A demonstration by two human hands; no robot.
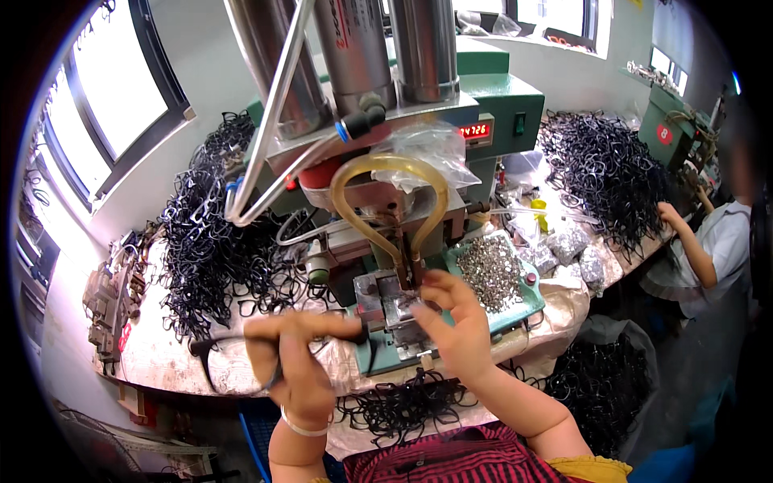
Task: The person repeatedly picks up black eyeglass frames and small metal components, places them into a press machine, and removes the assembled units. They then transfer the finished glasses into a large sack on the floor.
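My left hand (pixel 294 350), slightly blurred, is closed on a black eyeglass frame (pixel 203 351) left of the machine's metal fixture. Part of the frame is hidden behind the fingers. The index finger points right, toward the fixture (pixel 394 310). Beside the fixture's right side is my right hand (pixel 463 326), thumb and curled fingers apart, nothing visible between them. Just above these fingertips, the press machine (pixel 386 197) brings down a dark narrow head, with a looped yellowish tube (pixel 390 165) around it. A green tray (pixel 491 274) of small metal parts lies right of the right hand.
Heaps of black eyeglass frames (pixel 205 233) lie left of the machine, with another pile (pixel 604 169) at the back right. More frames (pixel 407 406) sit on cloth before me, and a sack (pixel 612 378) holds others. At right, another person (pixel 708 249) reaches toward the pile.
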